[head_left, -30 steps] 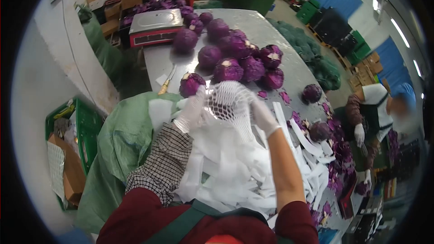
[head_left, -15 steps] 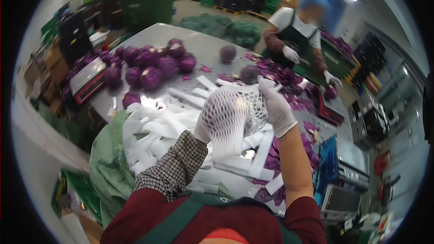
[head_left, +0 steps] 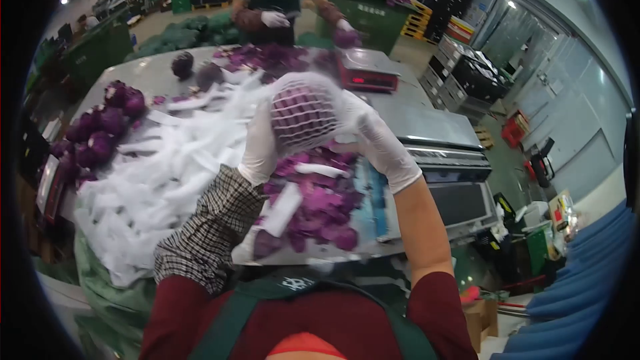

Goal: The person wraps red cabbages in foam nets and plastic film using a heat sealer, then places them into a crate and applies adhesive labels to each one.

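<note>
A purple cabbage point(head_left: 303, 115) in a white foam net is held up between my gloved hands above the table. My left hand point(head_left: 261, 140) wraps round its left side. On its right, my right hand point(head_left: 373, 135) has its fingers closed on the gathered end of the net. Flat white foam nets point(head_left: 160, 180) lie in a heap on the table to the left. Below the cabbage is a pile of purple leaves point(head_left: 320, 203), with a white net piece across it.
Several bare cabbages point(head_left: 100, 137) sit at the table's left. A scale point(head_left: 368, 70) stands at the far side, a wrapping machine point(head_left: 440, 173) at the right. Across the table a person point(head_left: 277, 0) in an apron holds a cabbage near the scale. Green bins point(head_left: 363, 20) stand behind.
The view has swung right, towards the machine. My hands have carried the cabbage along, and the net is now drawn round it. The other person's right-side hand now holds a cabbage up.
</note>
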Motion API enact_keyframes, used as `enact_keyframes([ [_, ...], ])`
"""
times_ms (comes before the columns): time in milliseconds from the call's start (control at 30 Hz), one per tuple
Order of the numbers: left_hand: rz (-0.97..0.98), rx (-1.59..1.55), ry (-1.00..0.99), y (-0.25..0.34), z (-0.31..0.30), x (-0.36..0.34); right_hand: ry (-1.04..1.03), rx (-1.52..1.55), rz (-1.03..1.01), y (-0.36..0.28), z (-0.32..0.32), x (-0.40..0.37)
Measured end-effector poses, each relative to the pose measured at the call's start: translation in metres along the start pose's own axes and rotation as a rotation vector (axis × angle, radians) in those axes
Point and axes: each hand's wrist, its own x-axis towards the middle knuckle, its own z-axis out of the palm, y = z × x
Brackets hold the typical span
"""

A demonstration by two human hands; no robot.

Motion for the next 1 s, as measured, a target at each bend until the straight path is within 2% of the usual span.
enact_keyframes([
  [33, 0.127, 0.243, 0.059, -0.037, 0.016, 0.013, -0.032, -0.115, -0.037, -0.009, -0.024, -0.010],
  [67, 0.266, 0.488, 0.130, -0.074, 0.031, 0.028, -0.004, -0.053, -0.026, -0.010, -0.060, -0.016],
  [133, 0.082, 0.437, 0.130, -0.129, 0.068, 0.055, -0.024, 0.107, -0.008, -0.020, -0.143, -0.029],
  [200, -0.128, 0.437, 0.101, -0.167, 0.107, 0.087, 0.023, 0.103, 0.011, -0.026, -0.217, -0.045],
  [333, -0.283, 0.484, 0.113, -0.276, 0.120, 0.176, 0.096, 0.051, 0.114, -0.027, -0.353, -0.063],
  [400, -0.348, 0.353, 0.079, -0.312, 0.117, 0.208, 0.165, 0.036, 0.181, -0.021, -0.392, -0.062],
  [500, -0.406, 0.483, 0.142, -0.354, 0.115, 0.240, 0.311, -0.128, 0.284, -0.001, -0.455, -0.063],
  [600, -0.319, 0.465, 0.081, -0.360, 0.122, 0.249, 0.415, -0.359, 0.313, 0.009, -0.496, -0.065],
  [633, -0.446, 0.712, 0.140, -0.351, 0.121, 0.256, 0.437, -0.386, 0.293, 0.005, -0.499, -0.069],
  [667, -0.447, 0.771, 0.122, -0.345, 0.115, 0.262, 0.454, -0.414, 0.275, 0.004, -0.502, -0.072],
  [800, -0.399, 0.978, 0.047, -0.316, 0.100, 0.265, 0.338, -0.499, 0.286, 0.005, -0.520, -0.080],
  [867, -0.340, 1.219, 0.043, -0.288, 0.115, 0.246, 0.339, -0.655, 0.242, -0.013, -0.522, -0.091],
  [900, -0.260, 1.365, -0.008, -0.278, 0.108, 0.238, 0.342, -0.786, 0.146, -0.015, -0.537, -0.101],
  [933, -0.055, 1.600, -0.055, -0.267, 0.101, 0.225, 0.348, -0.916, 0.043, -0.015, -0.550, -0.112],
  [967, -0.006, 1.704, -0.035, -0.253, 0.109, 0.207, 0.371, -1.072, 0.174, -0.034, -0.542, -0.128],
  [1000, -0.071, 1.837, -0.015, -0.246, 0.102, 0.192, 0.390, -1.230, 0.310, -0.056, -0.529, -0.147],
])
